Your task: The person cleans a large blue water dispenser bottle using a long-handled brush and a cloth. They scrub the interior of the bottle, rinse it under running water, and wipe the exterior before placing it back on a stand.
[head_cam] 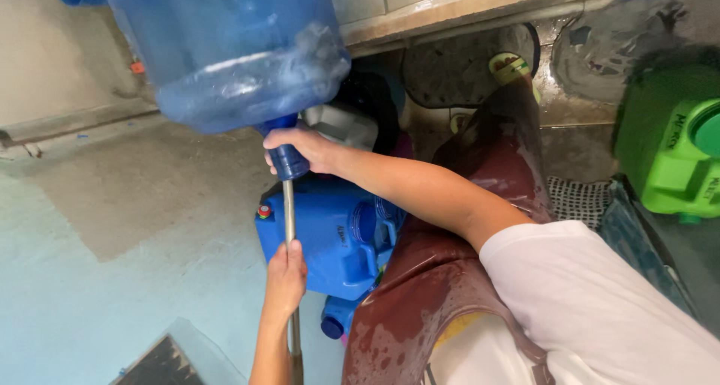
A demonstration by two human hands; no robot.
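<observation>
Two hands [296,149], one rod [289,220], one big bottle [225,47]

Setting: wash area of a water-container refilling or cleaning station, floor level. Evidence: wet concrete floor [112,205], partly painted pale blue; tiled ledge [465,6] with a pipe beneath it; large translucent blue water jug [225,47] held neck-down over a metal rod [289,227]; blue slim jerrycan [330,239] and green jerrycan [667,152] (both capped types with spigots) standing by; wet brown apron [450,280] on the worker.
</observation>
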